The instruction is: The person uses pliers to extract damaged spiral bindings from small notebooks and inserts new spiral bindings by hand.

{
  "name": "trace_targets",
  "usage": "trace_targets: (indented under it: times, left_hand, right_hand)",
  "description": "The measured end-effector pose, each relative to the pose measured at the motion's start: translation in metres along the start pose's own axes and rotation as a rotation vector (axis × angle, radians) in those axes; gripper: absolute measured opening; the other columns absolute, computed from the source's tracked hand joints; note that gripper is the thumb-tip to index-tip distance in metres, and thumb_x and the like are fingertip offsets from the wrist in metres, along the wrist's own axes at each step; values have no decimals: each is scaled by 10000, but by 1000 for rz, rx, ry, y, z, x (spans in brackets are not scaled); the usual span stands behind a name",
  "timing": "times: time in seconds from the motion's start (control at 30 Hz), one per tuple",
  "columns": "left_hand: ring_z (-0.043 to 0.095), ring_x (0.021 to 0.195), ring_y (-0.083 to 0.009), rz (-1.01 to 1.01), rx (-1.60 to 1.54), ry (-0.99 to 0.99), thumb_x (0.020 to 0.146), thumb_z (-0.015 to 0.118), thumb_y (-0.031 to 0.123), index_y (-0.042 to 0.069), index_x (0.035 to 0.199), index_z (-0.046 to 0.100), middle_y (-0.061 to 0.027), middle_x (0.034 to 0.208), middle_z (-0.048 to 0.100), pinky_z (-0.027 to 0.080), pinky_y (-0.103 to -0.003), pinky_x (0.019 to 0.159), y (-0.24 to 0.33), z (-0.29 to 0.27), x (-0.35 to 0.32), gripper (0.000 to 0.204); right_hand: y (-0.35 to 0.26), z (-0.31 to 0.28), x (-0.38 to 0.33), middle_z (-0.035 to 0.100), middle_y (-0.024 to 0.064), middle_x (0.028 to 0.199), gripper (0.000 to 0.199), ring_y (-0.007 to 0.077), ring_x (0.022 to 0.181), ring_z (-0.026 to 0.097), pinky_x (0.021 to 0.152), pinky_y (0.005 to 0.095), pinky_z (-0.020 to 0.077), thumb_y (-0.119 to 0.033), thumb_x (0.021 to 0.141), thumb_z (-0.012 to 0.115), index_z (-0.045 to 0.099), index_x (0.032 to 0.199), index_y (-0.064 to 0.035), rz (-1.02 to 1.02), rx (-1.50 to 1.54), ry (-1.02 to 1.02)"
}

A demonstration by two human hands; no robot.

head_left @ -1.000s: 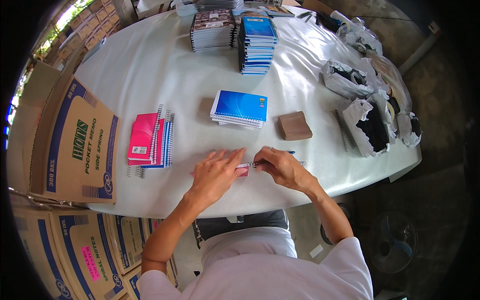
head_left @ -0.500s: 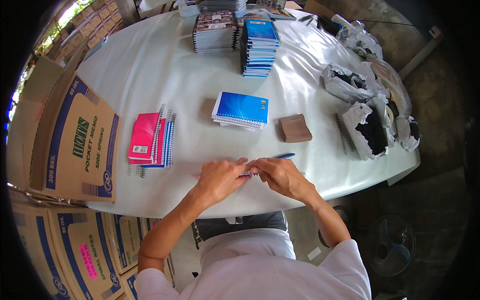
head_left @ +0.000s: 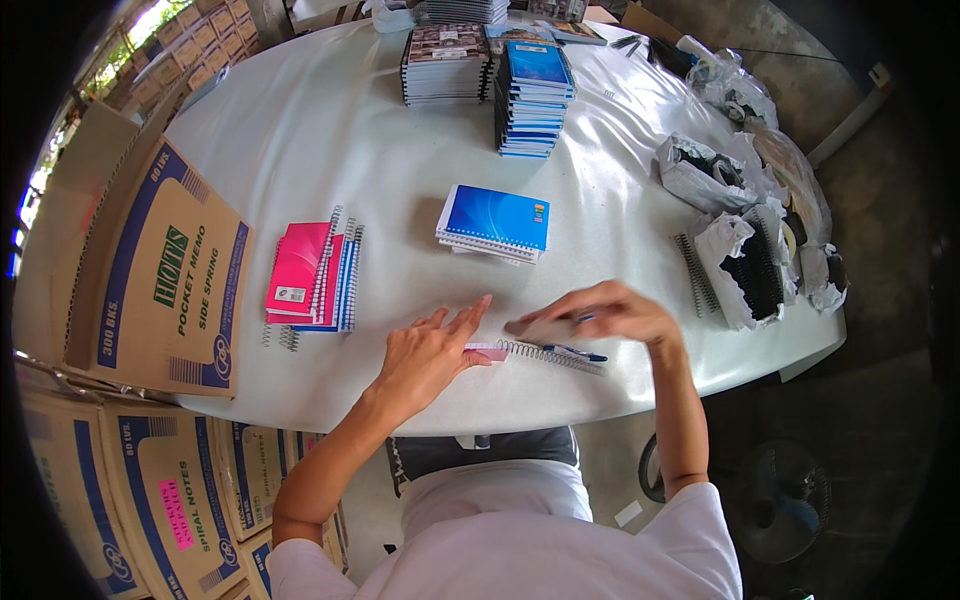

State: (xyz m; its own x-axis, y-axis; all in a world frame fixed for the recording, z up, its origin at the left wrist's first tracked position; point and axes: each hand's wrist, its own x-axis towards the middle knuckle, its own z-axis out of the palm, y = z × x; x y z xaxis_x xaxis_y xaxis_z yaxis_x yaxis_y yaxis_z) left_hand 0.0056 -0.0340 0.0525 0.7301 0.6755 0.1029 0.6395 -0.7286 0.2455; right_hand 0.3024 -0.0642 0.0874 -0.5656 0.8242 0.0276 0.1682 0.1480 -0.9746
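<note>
Hands first: your left hand (head_left: 430, 352) lies open, fingers pressing a pink notebook (head_left: 490, 351) at the table's (head_left: 300, 130) near edge. Your right hand (head_left: 600, 312) grips its wire spiral (head_left: 550, 355), beside a pen (head_left: 572, 352). Farther off lies a blue notebook (head_left: 495, 220).

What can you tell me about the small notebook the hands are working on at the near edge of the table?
The small notebook lies flat near the front edge of the white table, mostly hidden by the hands. A pink cover corner shows, and a metal spiral coil juts out along its side toward the right. The left hand presses flat on its left part, fingers spread. The right hand hovers curled over the coil end; contact is unclear. A blue pen lies beside the coil.
</note>
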Motion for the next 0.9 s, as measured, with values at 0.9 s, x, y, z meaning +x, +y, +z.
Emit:
trace_targets:
  times: [0.9]
  left_hand:
    - [653,1086,-350,-176,40,-128,799,693,497,209,1408,502,-128,1183,675,571,-437,742,-10,-13,4,700]
  right_hand:
    - [21,19,33,674,173,1203,493,268,1088,633,950,350,472,-382,811,745,724,1099,18,42,220,45]
